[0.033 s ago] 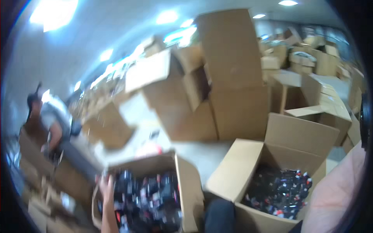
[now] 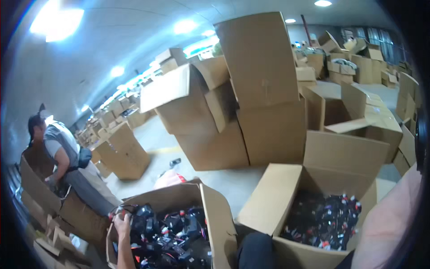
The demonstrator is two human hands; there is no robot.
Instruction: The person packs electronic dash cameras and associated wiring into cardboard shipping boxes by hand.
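My left hand (image 2: 122,223) is at the left rim of an open cardboard box (image 2: 218,224), fingers closed. It pinches what looks like a black cord with a reddish end; the grip is partly hidden. Inside this box lies a heap of black corded pieces (image 2: 192,226), like small power adapters, with red and white bits among them. A second open box (image 2: 271,193) stands to the right, holding more small black pieces (image 2: 320,219) with red and white ends. At the right edge only a pale pinkish sleeve or arm (image 2: 385,224) shows; my right hand is out of view.
My dark-clothed knee (image 2: 255,251) is between the two boxes. Tall stacked cartons (image 2: 271,130) rise beyond them. At the left a person (image 2: 65,148) stands by another open carton (image 2: 40,179). A small dark object (image 2: 175,162) lies on the floor. More boxes (image 2: 358,119) stand at the right.
The view has shifted slightly and the motion blur has cleared. My left hand stays by the left rim, slightly lower in the picture, and the closed fingers now show more sharply.
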